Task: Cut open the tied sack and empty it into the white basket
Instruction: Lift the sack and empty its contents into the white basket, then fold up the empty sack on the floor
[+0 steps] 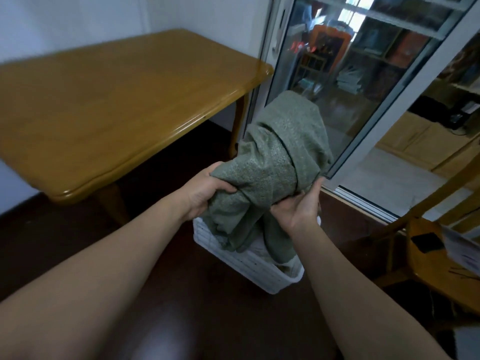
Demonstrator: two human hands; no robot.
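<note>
Both hands, left (pixel 205 189) & right (pixel 298 206), gripping green sack (pixel 275 162) over white basket (pixel 259 268).

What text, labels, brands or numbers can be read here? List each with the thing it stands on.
None can be read.
Sack: plain green weave, no print showing.
White basket: no label visible.
Papers at the right edge: marks too blurred to read.
Red shapes behind the glass door: too blurred to read.

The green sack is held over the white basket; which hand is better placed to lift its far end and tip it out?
Probably the right hand: it cups the sack from below, under the bulky raised part. The left hand pinches fabric at the side, above the white basket.
</note>
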